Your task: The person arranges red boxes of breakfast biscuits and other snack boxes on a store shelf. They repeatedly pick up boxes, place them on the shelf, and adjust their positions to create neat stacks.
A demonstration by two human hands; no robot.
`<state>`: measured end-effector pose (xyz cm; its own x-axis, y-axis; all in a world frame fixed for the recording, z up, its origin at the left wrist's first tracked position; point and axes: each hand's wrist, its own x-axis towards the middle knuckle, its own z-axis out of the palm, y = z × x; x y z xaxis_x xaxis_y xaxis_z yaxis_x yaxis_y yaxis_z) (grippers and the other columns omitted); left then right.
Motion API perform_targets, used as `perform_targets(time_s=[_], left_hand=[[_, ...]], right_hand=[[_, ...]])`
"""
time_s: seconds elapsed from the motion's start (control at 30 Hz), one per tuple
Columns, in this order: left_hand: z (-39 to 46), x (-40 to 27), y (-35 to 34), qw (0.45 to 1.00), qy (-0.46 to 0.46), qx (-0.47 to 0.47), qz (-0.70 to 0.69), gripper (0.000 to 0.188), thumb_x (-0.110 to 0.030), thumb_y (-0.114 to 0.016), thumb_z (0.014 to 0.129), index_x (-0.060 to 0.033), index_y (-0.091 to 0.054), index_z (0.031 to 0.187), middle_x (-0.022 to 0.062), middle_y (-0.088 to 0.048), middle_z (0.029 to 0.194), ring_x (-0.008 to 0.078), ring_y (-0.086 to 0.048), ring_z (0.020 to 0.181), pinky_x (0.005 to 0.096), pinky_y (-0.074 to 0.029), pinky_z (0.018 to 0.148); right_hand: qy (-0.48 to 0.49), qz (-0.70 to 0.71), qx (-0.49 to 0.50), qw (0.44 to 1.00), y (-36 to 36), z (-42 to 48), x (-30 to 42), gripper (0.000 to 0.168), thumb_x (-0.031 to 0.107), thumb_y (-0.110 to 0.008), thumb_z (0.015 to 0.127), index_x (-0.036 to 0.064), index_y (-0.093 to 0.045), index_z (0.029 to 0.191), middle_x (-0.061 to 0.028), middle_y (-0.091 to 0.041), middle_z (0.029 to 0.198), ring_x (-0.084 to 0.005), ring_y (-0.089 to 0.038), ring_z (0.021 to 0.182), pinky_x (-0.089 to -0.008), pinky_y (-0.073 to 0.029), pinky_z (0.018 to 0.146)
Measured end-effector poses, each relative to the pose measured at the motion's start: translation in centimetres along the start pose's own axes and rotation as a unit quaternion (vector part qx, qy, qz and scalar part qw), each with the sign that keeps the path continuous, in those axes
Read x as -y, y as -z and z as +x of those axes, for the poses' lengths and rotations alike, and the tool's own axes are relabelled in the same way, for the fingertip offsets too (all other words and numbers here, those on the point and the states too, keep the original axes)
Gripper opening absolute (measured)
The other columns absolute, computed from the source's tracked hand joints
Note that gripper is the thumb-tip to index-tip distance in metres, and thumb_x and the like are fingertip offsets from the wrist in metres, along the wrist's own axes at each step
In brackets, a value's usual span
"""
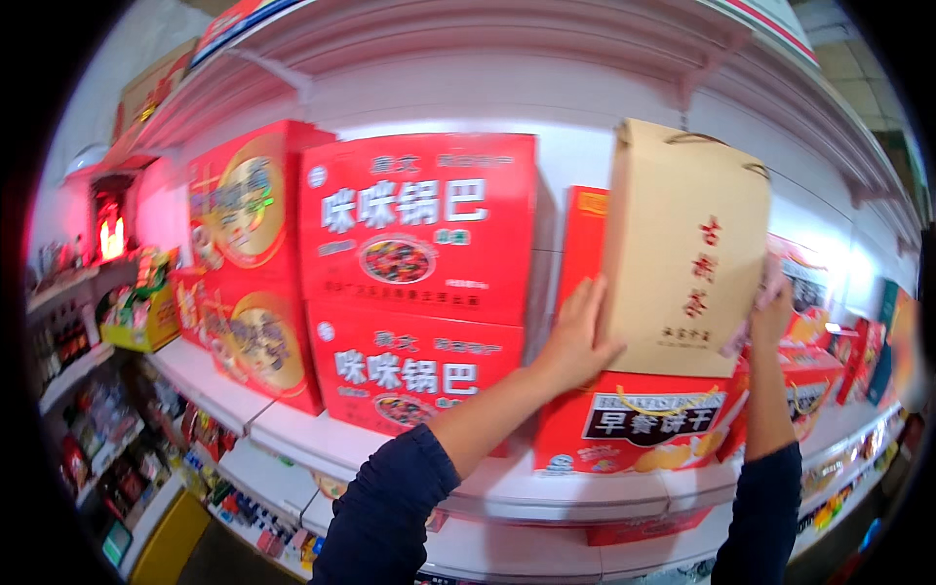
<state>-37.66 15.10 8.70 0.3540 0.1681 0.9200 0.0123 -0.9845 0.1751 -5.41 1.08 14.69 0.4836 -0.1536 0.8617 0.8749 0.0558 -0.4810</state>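
A tan paper gift bag (676, 241) with brown cord handles stands upright above a red biscuit gift box (636, 431) with yellow cord handles. My left hand (578, 340) grips the bag's lower left side, thumb towards its front. At its right edge is my right hand (771, 311), holding a pink cloth (738, 340) against the bag. The right fingers are partly hidden behind cloth and bag. Dark blue sleeves cover both forearms. Behind the bag's left side shows a red upright box (581, 241).
Large red snack cartons (417, 227) are stacked to the left on the white shelf (556, 504). Another shelf (512, 29) overhangs them. More red gift boxes (812, 373) stand at right. A yellow display box (139, 322) and a glowing red lamp (111, 230) are at far left.
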Motion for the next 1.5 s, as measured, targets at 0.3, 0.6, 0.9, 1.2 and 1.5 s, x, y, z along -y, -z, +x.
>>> perform_targets(time_s=[0.3,0.6,0.9,1.2,1.5], left_hand=[[-11.4,3.9,13.4,0.979,-0.05,-0.018,0.197,0.066,-0.015,-0.067,0.078,-0.0057,-0.039,0.137,0.0243,-0.024,0.144,0.0449,-0.021,0.135,0.052,-0.024,0.109],[-17.6,15.9,30.3,0.954,0.125,-0.165,0.216,0.078,-0.01,-0.065,0.076,0.0067,-0.023,0.14,0.0318,-0.025,0.141,0.0453,-0.026,0.132,0.05,-0.024,0.109],[-15.0,20.0,32.2,0.974,0.17,-0.145,0.045,0.088,-0.011,-0.065,0.078,0.0097,-0.01,0.143,0.0315,-0.021,0.146,0.0416,-0.021,0.138,0.0412,-0.02,0.114],[-14.0,23.2,31.8,0.959,0.18,-0.205,-0.082,0.077,-0.001,-0.061,0.08,0.0055,-0.018,0.143,0.0218,-0.035,0.14,0.0298,-0.034,0.132,0.0362,-0.028,0.11],[-14.5,23.0,32.0,0.969,0.136,-0.202,-0.047,0.074,-0.004,-0.06,0.084,0.0062,-0.017,0.143,0.0274,-0.028,0.145,0.0337,-0.024,0.139,0.0361,-0.021,0.114]], right_hand=[[0.228,0.211,0.225,0.923,0.3,-14.4,15.2,0.03,0.005,-0.049,0.087,-0.003,-0.057,0.114,-0.012,-0.061,0.106,-0.0173,-0.06,0.093,-0.0276,-0.049,0.078],[-0.04,0.362,0.232,0.902,-10.2,-23.8,27.9,0.032,0.006,-0.056,0.086,-0.005,-0.058,0.116,-0.0141,-0.057,0.112,-0.0185,-0.058,0.091,-0.0285,-0.048,0.078],[0.364,-0.213,0.11,0.9,-17.5,-26.1,29.6,0.057,0.023,-0.052,0.088,-0.011,-0.038,0.131,-0.0309,-0.024,0.145,-0.049,-0.02,0.136,-0.0551,-0.016,0.112],[0.342,-0.149,0.062,0.926,-24.7,-28.3,38.5,0.063,0.033,-0.049,0.092,-0.011,-0.035,0.134,-0.0317,-0.018,0.147,-0.0478,-0.013,0.138,-0.0533,-0.011,0.113],[0.57,-0.02,0.239,0.786,-29.8,-34.0,49.1,0.053,0.027,-0.052,0.086,-0.003,-0.047,0.13,-0.0191,-0.033,0.147,-0.0357,-0.025,0.139,-0.0479,-0.014,0.116]])
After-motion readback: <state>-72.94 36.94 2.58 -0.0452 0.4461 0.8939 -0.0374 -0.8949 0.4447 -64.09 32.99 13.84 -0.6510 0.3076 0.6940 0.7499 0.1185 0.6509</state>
